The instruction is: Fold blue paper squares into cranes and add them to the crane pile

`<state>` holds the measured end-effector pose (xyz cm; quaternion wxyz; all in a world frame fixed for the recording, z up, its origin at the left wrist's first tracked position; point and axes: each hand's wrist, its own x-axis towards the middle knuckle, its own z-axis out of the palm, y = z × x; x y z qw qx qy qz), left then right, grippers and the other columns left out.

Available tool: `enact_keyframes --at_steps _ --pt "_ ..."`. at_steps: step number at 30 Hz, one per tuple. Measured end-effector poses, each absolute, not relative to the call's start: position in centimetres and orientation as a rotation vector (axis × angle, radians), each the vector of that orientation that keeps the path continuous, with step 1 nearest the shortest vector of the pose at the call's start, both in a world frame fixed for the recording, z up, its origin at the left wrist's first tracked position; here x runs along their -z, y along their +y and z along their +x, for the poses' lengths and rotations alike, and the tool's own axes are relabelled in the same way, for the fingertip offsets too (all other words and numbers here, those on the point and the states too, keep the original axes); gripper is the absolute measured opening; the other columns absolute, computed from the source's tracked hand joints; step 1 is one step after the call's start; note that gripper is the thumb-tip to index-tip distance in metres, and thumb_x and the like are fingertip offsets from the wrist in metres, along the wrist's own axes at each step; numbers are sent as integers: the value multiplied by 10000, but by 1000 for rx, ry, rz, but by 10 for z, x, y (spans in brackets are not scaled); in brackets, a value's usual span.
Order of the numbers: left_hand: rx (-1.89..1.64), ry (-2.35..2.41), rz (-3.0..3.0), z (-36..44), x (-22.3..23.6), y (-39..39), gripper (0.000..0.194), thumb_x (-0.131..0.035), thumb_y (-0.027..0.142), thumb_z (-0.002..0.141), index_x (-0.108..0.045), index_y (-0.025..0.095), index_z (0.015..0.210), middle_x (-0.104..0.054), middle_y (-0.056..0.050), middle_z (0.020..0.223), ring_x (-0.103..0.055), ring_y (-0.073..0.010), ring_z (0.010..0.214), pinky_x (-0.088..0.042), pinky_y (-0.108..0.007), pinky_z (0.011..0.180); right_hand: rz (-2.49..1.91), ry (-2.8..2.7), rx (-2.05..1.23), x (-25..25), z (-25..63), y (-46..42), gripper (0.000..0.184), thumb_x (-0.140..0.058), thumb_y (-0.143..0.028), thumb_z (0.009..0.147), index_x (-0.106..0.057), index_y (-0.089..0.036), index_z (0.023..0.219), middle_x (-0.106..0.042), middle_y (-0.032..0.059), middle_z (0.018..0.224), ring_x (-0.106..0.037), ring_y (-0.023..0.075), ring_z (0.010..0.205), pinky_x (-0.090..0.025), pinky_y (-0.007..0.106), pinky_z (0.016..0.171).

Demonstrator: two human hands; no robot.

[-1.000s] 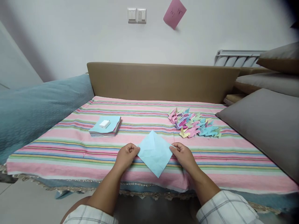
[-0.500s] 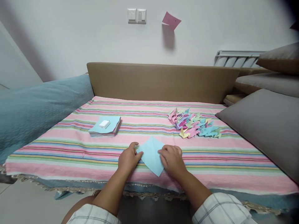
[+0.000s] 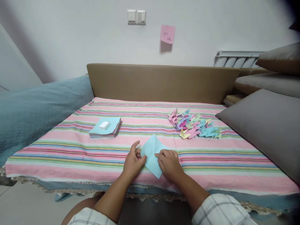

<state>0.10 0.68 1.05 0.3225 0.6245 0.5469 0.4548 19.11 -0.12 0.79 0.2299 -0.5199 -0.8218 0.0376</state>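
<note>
A light blue sheet of origami paper [image 3: 152, 161] lies with one corner toward me on the striped cloth, a faint crease running down its middle. My left hand [image 3: 134, 160] grips its left corner, thumb on top and index finger raised off the sheet. Over the paper's right side, my right hand [image 3: 169, 162] holds it with curled fingers, the index fingertip resting near the middle crease. That hand hides the right part of the sheet.
A stack of coloured paper [image 3: 103, 128] with a small white block [image 3: 104, 125] on top sits at left. Folded paper cranes [image 3: 194, 125] cluster at right. Grey cushions [image 3: 262, 125] stand on the right, a blue-covered armrest [image 3: 47, 103] on the left. A pink note [image 3: 167, 34] hangs on the wall.
My right index fingertip has moved left toward the crease. My left hand has shifted slightly right, its index finger lifting. The pink note on the wall has swung down flatter.
</note>
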Motion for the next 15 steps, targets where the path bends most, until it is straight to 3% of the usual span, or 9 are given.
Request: enact_keyframes --at_steps 5,10,15 --pt "-1262 1539 1569 5 -13 7 549 -548 264 714 -390 191 1234 -490 59 681 -463 -98 559 -390 -227 559 -1435 -2233 -34 -2 188 6 270 -494 -207 861 -605 -282 1095 -597 39 995 -486 189 928 -247 381 901" --pt "-1275 1429 1522 7 -12 7 351 -586 281 677 -537 190 1012 -589 21 795 -490 -94 584 -409 -223 562 -1431 -2222 -36 1 184 12 265 -506 -202 860 -616 -293 1083 -605 37 977 -495 186 923 -265 367 872" --pt "-1203 1329 1588 6 -10 4 588 -589 282 702 -396 178 1247 -632 -6 854 -529 -112 644 -437 -251 620 -1429 -2214 -95 0 184 12 255 -501 -205 862 -619 -287 1072 -605 34 977 -501 183 937 -270 358 866"
